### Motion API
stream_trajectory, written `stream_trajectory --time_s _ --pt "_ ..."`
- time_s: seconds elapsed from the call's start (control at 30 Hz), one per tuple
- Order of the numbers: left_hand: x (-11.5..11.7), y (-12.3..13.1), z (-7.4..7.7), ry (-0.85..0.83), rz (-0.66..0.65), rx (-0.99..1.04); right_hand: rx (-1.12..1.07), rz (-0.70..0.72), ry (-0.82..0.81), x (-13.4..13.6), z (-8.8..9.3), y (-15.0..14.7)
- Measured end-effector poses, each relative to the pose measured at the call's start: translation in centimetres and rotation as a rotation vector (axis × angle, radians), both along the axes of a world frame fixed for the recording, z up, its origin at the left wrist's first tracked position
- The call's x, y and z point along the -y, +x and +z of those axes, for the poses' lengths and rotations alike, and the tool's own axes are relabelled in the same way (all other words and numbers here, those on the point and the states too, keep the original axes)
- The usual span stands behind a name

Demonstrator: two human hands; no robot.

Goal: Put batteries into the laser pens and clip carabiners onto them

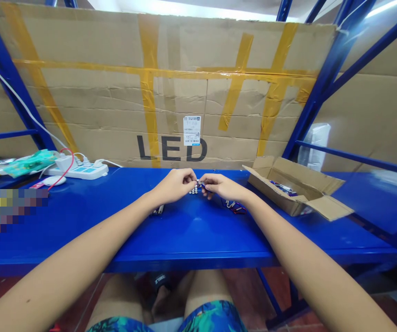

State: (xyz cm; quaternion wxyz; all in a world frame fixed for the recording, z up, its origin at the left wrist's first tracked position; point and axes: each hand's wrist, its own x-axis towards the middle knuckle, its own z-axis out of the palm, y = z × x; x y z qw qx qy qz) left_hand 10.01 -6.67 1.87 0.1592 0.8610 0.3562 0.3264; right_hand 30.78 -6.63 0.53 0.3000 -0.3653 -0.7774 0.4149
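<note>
Both my arms reach forward over a blue metal shelf (184, 235). My left hand (176, 184) and my right hand (219, 186) meet at its middle, fingers pinched together on a small silvery metal part (195, 188) held between them. The part is too small to name. Just under my right wrist lie small parts with red and blue wires (236, 207). A small dark piece (157, 211) rests on the shelf below my left wrist.
An open cardboard box (295, 186) with small parts stands at the right. A white power strip (81, 170) with plugs and a red wire lies at the left, beside green packaging (32, 162). A taped cardboard sheet marked LED (171, 92) forms the back wall.
</note>
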Motion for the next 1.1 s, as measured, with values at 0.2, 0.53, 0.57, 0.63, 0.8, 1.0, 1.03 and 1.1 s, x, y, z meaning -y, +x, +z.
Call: stream_trajectory --time_s 0.2,0.53,0.57,0.63,0.8,1.0,1.03,1.1 --pt "0.4 0.6 -0.3 0.002 0.027 0.036 0.060 -0.001 0.192 0.2 -0.2 -0.3" --pt "-0.1 0.6 -0.4 -0.275 -0.016 0.199 -0.104 -0.199 0.309 -0.3 -1.1 -0.8" --pt "-0.1 0.6 -0.4 -0.292 -0.024 0.203 -0.104 -0.190 0.306 -0.1 -1.0 -0.8" --pt "-0.1 0.5 -0.5 -0.314 -0.044 0.206 -0.096 -0.179 0.300 0.1 -0.9 -0.8" --pt "0.0 0.3 -0.5 -0.331 -0.117 0.218 -0.016 -0.136 0.291 0.7 -0.7 -0.9" --pt "0.4 0.5 -0.4 -0.258 -0.108 0.184 -0.006 -0.150 0.396 1.1 -0.7 -1.2" --pt "0.5 0.5 -0.4 -0.257 -0.105 0.178 -0.026 -0.163 0.397 1.1 -0.7 -1.2" --pt "0.6 0.6 -0.4 -0.256 -0.099 0.168 -0.063 -0.174 0.370 1.1 -0.9 -1.2"
